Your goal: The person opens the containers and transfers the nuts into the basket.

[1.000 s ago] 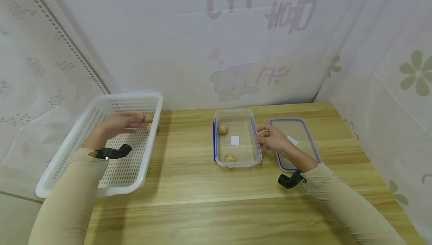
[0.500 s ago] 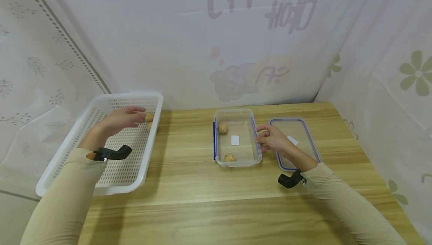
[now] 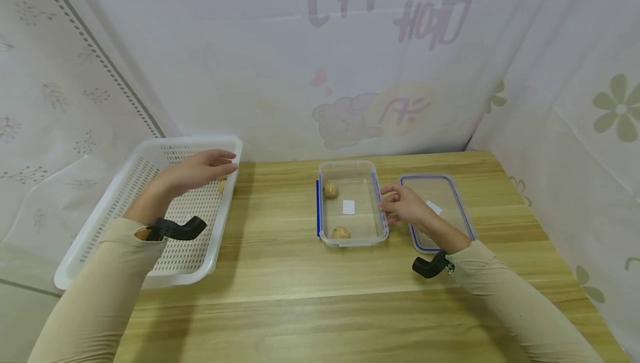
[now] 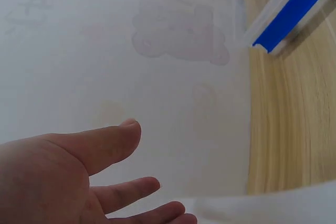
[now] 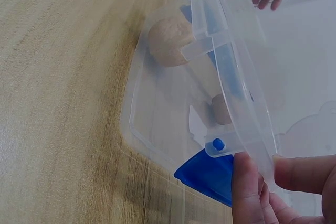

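Observation:
My left hand (image 3: 200, 171) is raised over the right side of a white perforated basket (image 3: 215, 240), fingers extended. In the left wrist view, no object shows between its thumb (image 4: 118, 142) and fingers. A walnut (image 3: 221, 185) lies in the basket below that hand, partly hidden by it. My right hand (image 3: 402, 205) pinches the right rim of a clear plastic food container (image 3: 362, 185), thumb on one side and fingers on the other in the right wrist view. Inside are two walnuts, one at the upper left (image 3: 330, 189) and one at the front (image 3: 341, 233).
A clear lid (image 3: 440, 185) with a blue seal lies right of the container, partly behind my right hand. Blue side latches (image 5: 210, 174) hang off the container. Wooden tabletop (image 3: 280, 285) lies between basket and container. A printed cloth (image 3: 275, 74) hangs behind the table.
My left hand has moved right and back towards the basket's far right corner, covering walnuts that showed near its fingertips. The right hand and the container stay put.

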`<state>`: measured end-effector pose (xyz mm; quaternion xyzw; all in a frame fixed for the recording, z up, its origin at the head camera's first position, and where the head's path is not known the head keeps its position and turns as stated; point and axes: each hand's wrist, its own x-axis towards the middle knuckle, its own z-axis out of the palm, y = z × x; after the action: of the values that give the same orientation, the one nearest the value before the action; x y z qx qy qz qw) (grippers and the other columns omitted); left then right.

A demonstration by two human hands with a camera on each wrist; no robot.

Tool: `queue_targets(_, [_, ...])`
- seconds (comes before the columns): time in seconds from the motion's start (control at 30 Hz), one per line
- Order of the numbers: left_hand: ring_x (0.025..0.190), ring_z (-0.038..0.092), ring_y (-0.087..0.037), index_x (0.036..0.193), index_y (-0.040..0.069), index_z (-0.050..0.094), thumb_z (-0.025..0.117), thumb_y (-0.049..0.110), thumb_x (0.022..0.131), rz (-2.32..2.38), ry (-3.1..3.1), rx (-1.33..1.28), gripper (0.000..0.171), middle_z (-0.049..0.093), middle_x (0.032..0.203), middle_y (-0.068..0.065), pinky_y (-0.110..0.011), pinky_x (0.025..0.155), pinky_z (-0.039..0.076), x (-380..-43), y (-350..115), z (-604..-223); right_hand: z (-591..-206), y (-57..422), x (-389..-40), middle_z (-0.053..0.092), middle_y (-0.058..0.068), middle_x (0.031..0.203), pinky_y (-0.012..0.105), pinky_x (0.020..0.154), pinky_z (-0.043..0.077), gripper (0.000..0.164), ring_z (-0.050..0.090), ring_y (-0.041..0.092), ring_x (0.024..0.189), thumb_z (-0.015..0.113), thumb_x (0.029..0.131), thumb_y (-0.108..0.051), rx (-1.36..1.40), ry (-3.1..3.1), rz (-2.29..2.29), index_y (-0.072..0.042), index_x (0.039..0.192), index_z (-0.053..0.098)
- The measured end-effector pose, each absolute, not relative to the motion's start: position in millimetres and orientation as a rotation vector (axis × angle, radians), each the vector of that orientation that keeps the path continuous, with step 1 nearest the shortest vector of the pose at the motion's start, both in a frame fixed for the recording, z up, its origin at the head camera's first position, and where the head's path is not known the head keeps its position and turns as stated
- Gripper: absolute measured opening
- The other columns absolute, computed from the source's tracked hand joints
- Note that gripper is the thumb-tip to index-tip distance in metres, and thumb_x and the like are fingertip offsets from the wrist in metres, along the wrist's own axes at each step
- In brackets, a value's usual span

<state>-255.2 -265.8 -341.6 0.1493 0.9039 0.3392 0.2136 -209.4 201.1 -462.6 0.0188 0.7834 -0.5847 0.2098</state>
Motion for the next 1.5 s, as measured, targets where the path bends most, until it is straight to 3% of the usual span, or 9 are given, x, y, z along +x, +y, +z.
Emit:
queue_targets(0.37, [0.144, 0.035, -0.045, 0.157, 0.004, 0.032, 0.051, 0.042, 0.107, 0.939, 2.480, 0.487, 0.065, 0.038, 0.157, -0.023, -0.064, 0.112, 0.034, -249.5, -236.5, -332.3, -463.0, 201.8, -208.6, 0.062, 0.014, 0.103, 0.038, 0.074, 0.063, 0.043, 0.063, 0.017, 0.082, 0.058, 0.103, -0.002, 0.055, 2.177, -1.627, 0.006, 0.141, 0.040])
queue_targets(0.8, [0.142, 0.040, -0.042, 0.152, -0.003, 0.039, 0.055, 0.027, 0.107, 0.988, 2.392, 0.712, 0.056, 0.041, 0.155, -0.023, -0.057, 0.114, 0.037, -254.0, -200.6, -332.8, -460.5, 201.9, -207.5, 0.062, 0.011, 0.099, 0.034, 0.070, 0.062, 0.044, 0.062, 0.017, 0.080, 0.057, 0.103, -0.002, 0.023, 2.171, -1.636, 0.007, 0.142, 0.039])
queue_targets(1.23, [0.135, 0.050, -0.032, 0.149, 0.005, 0.047, 0.059, 0.029, 0.105, 0.880, 2.371, 0.829, 0.052, 0.055, 0.144, -0.014, -0.051, 0.109, 0.044, -262.8, -155.6, -339.0, -461.4, 202.0, -208.1, 0.062, 0.013, 0.103, 0.036, 0.071, 0.062, 0.044, 0.062, 0.017, 0.080, 0.058, 0.103, -0.002, 0.035, 2.177, -1.628, 0.007, 0.142, 0.040])
queue_targets(1.5, [0.139, 0.044, -0.038, 0.149, -0.002, 0.044, 0.059, 0.025, 0.105, 0.836, 2.337, 0.947, 0.054, 0.047, 0.151, -0.019, -0.050, 0.113, 0.041, -264.4, -128.5, -347.2, -462.0, 201.8, -208.7, 0.062, 0.012, 0.102, 0.035, 0.070, 0.062, 0.043, 0.062, 0.017, 0.079, 0.058, 0.102, -0.002, 0.043, 2.180, -1.627, 0.006, 0.141, 0.041])
